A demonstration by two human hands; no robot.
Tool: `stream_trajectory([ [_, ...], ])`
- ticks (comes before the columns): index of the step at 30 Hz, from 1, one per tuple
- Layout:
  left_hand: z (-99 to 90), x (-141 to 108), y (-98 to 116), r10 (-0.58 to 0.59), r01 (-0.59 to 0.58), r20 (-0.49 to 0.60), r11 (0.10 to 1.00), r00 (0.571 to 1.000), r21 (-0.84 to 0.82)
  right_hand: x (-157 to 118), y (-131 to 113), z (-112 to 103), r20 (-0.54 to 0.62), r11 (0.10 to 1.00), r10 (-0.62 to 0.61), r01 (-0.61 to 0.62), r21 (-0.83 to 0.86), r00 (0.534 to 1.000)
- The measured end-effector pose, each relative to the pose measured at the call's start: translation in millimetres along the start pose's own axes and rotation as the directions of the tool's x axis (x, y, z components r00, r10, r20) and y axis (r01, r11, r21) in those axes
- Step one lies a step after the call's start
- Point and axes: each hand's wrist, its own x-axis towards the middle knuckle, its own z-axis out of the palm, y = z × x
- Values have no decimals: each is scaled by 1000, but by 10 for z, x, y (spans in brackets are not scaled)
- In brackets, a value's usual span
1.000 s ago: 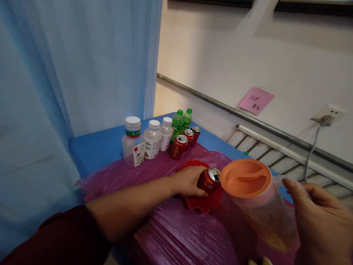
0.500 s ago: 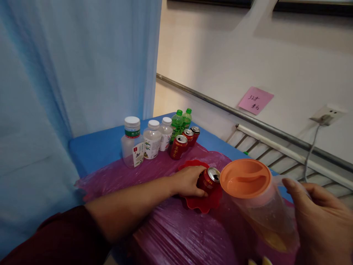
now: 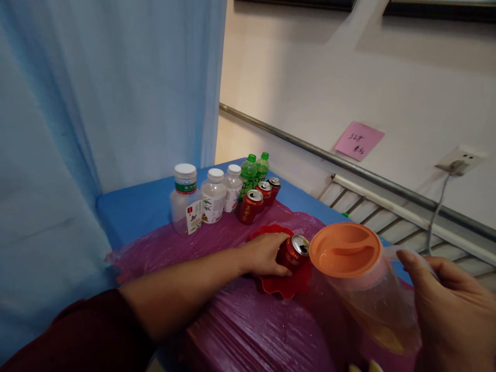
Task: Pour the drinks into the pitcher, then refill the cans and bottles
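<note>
Left hand: clamped round a red can, thumb on the near side, far fingers hidden. The can sits over a scalloped red dish, top leaning right; contact beneath cannot be told.

Right hand: curled round the handle of a translucent pitcher, yellowish liquid low inside.

Position: pitcher to the right of the held can, its long axis slanting up and left, the orange lid level with the can's top — touching or just beside, cannot tell. The left hand is the nearer to that meeting point.

Beneath: purple plastic sheet on a blue table.

Beyond: three red cans, the nearest with gold characters, seemingly 王老吉; three white-capped bottles, the largest banded green, apparently 东方, its smaller label illegible; two green-capped bottles.

Wall: pink note, handwritten "32" — remaining characters unclear.
</note>
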Motion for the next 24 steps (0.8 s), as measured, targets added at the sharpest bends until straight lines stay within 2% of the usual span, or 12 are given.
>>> stream_trajectory([
  [6, -3, 0, 3, -12, 11, 12, 1000, 1000, 7, 22, 41, 6, -13, 1000, -12, 13, 11, 1000],
  [24, -4, 3, 2, -1, 1, 8, 1000, 1000, 11, -4, -47, -9, -20, 1000, -18, 18, 0, 1000],
])
